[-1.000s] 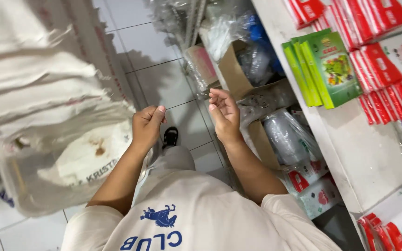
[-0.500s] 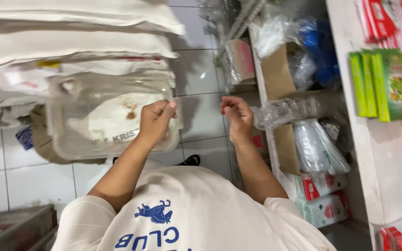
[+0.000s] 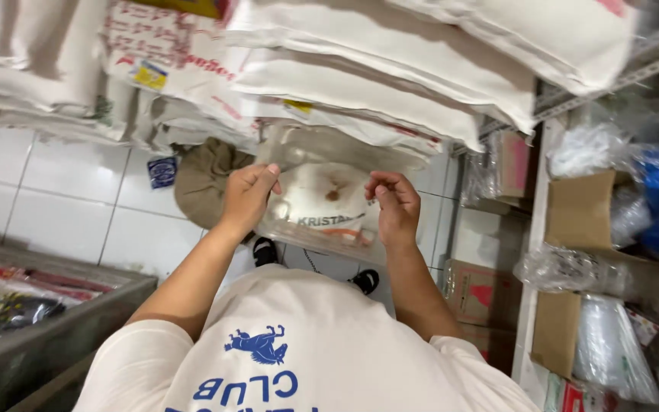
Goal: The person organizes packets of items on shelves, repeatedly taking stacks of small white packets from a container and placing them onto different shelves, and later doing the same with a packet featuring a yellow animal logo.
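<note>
A clear plastic bag (image 3: 322, 202) hangs in front of the person's chest, stretched between both hands. The left hand (image 3: 247, 200) pinches its upper left edge with closed fingers; the right hand (image 3: 394, 206) seems to pinch the right edge likewise. Behind it lie stacked white sacks (image 3: 390, 84); below, white floor tiles (image 3: 70, 206); cardboard boxes (image 3: 581, 214) stand on the right.

Two hands (image 3: 247, 200), one clear plastic bag (image 3: 322, 200), two black shoes (image 3: 365, 281).
</note>
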